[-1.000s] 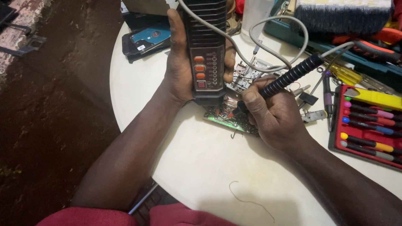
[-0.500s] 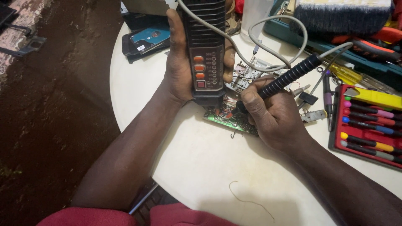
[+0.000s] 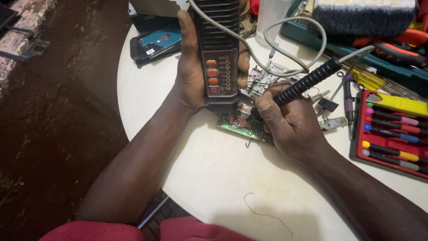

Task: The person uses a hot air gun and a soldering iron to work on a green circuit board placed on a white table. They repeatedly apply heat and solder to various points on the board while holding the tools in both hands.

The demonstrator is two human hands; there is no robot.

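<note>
My left hand (image 3: pixel 189 67) grips a dark handheld unit (image 3: pixel 218 44) with three orange buttons, held upright over the white round table (image 3: pixel 209 174). My right hand (image 3: pixel 290 122) holds a black ribbed soldering iron (image 3: pixel 307 82) like a pen, its tip down at a green circuit board (image 3: pixel 243 127) lying just below the unit. The tip itself is hidden by my fingers. A grey cord (image 3: pixel 294 44) loops from the iron's back end across the table.
A red tray of coloured screwdrivers (image 3: pixel 392 129) lies at the right. Loose metal parts and tweezers (image 3: pixel 334 107) sit beside it. A hard drive (image 3: pixel 158 40) rests at the far left of the table. A brush (image 3: pixel 363 15) and teal case lie behind. A thin wire (image 3: pixel 265 214) lies near me.
</note>
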